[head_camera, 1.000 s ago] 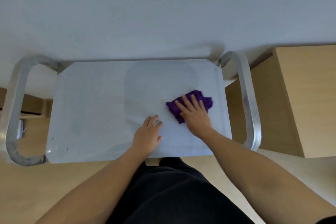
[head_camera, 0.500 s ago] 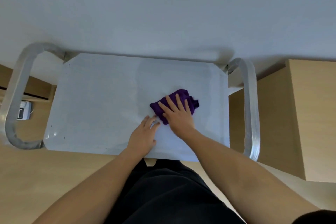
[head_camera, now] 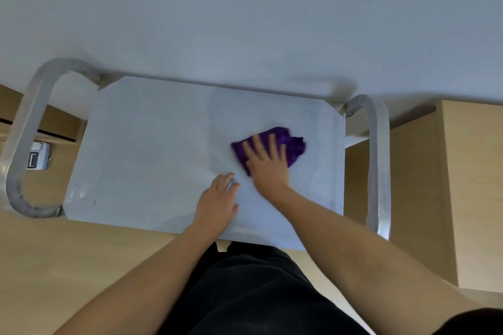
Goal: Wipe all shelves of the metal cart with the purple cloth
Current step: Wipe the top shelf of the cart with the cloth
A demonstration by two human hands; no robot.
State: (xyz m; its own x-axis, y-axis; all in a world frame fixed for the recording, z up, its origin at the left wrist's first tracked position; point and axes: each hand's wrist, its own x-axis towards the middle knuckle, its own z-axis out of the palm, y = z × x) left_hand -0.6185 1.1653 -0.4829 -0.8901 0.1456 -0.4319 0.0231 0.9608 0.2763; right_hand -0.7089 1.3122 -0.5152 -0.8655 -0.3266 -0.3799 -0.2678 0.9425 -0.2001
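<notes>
— Surroundings, starting left of the shelf?
— Pale wood-tone floor (head_camera: 54, 266). On it a small white boxy device (head_camera: 38, 156), seen through the left handle (head_camera: 24, 144), a rounded loop of dull brushed metal tube. Beyond the shelf's far edge, a plain grey-white wall (head_camera: 245, 8).
— The shelf itself?
— The top shelf (head_camera: 141, 149) of the metal cart: flat, rectangular, matte pale-grey sheet, corners clipped.
— Hands?
— The left hand (head_camera: 217, 204): palm down near the shelf's front edge, fingers relaxed, holding nothing. The right hand (head_camera: 268, 168): fingers spread, pressed flat on the purple cloth (head_camera: 295, 145), which is soft, crumpled and lies right of the shelf's centre.
— Right of the shelf?
— A matching right handle (head_camera: 378, 166), then a light wooden cabinet (head_camera: 473, 198), box-shaped, smooth.
</notes>
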